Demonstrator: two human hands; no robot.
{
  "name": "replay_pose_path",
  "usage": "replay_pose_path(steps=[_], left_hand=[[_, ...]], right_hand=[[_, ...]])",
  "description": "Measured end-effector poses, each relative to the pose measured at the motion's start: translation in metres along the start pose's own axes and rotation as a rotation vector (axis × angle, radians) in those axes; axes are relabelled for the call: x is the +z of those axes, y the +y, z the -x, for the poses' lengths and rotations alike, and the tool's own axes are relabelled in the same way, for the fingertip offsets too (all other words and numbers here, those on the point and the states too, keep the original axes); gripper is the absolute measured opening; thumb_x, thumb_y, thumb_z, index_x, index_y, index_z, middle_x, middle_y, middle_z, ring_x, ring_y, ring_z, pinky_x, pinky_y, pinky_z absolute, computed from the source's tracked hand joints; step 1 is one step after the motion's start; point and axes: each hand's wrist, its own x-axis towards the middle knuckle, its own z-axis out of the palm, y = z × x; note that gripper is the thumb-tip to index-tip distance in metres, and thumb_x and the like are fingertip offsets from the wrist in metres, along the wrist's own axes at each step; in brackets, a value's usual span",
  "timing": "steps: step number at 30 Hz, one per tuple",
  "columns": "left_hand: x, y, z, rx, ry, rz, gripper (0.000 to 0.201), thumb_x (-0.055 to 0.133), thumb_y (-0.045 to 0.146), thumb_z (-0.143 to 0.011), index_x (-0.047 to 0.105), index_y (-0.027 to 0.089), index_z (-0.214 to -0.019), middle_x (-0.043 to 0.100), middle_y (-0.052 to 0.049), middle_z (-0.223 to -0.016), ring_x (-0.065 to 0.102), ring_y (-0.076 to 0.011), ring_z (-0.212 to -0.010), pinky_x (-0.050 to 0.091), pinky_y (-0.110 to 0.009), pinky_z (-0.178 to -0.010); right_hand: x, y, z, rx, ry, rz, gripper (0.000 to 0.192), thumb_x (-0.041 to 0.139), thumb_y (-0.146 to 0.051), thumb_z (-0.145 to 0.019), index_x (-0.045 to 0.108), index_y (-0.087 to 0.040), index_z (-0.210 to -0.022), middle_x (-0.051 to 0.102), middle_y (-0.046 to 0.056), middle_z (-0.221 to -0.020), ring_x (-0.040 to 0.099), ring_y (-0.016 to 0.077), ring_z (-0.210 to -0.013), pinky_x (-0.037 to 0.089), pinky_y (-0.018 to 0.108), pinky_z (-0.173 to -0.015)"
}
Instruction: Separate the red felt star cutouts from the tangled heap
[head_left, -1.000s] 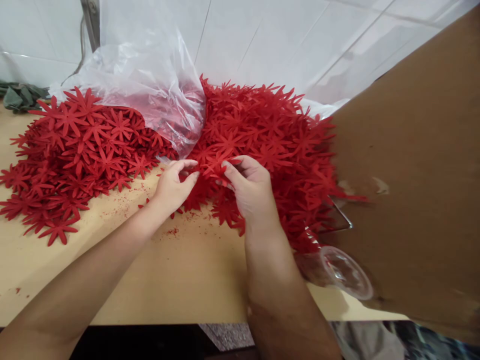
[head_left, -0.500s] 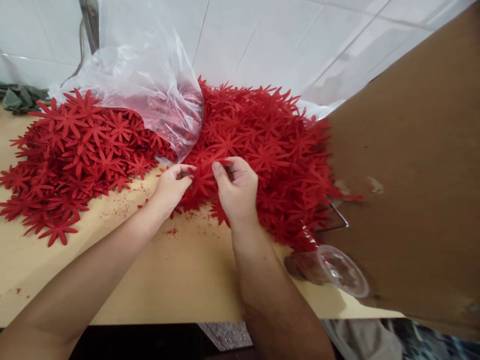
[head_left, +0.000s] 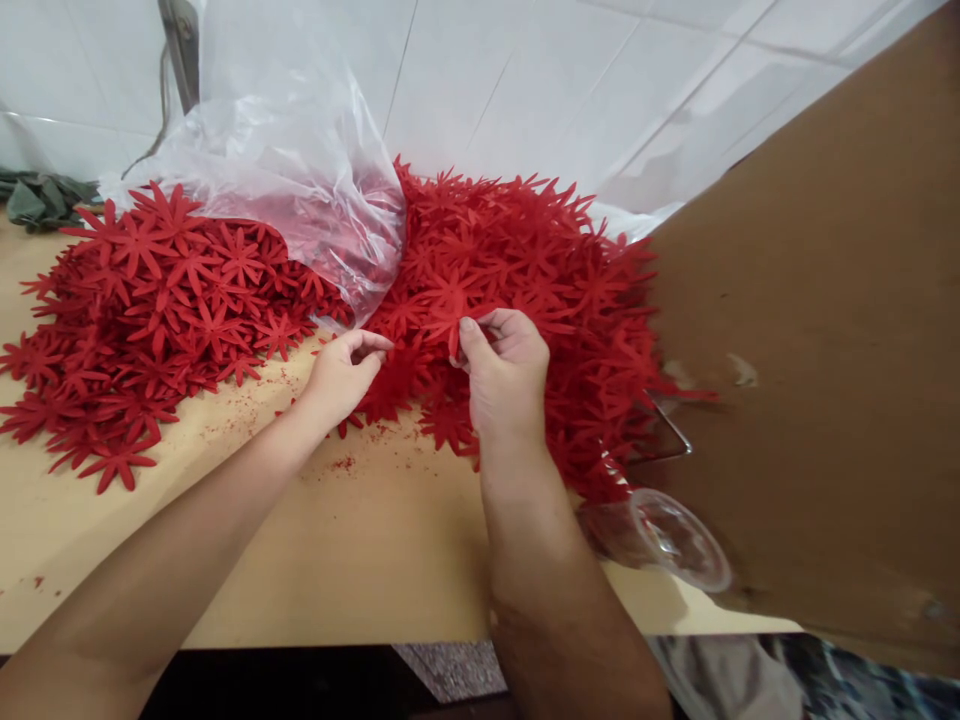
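Now, compared with half a second ago, the right hand (head_left: 510, 375) has drawn off to the right, widening the gap between it and the left hand (head_left: 341, 380), which has hardly moved. Both hands are at the near side of a large heap of flat, many-petalled red flower shapes (head_left: 525, 240), soft and felt-like, lying on a pale yellow-brown counter (head_left: 375, 560). The right grip has its thumb and curled fingers close together against red petals; the left grip has thumb and forefinger nearly meeting, with blurred red just beyond. With red against red, I cannot tell whether either is pinching a piece.

The second red heap (head_left: 150, 330), to the left, lies as it did, partly covered by a crumpled, clear plastic bag (head_left: 292, 150). Red crumbs (head_left: 343, 463) dot the wood below the left hand. The broad brown cardboard panel (head_left: 810, 330) and the tipped, round-rimmed, clear plastic cup (head_left: 675, 540) beside it appear slightly further left in view, the whole right side having shifted a little.
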Motion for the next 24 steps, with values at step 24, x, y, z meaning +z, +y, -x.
replay_pose_path(steps=[24], left_hand=[[0.001,0.02,0.008,0.115,-0.141,0.141,0.016,0.062,0.025,-0.068,0.054,0.014,-0.077,0.056,0.001,-0.075,0.05,-0.0079,-0.07,0.041,-0.023,-0.071]], right_hand=[[0.01,-0.007,0.012,0.119,-0.373,-0.09,0.029,0.07,-0.038,-0.062,0.051,-0.02,-0.072,0.052,-0.004,-0.066,0.046,0.0069,-0.058,0.041,0.023,-0.056]])
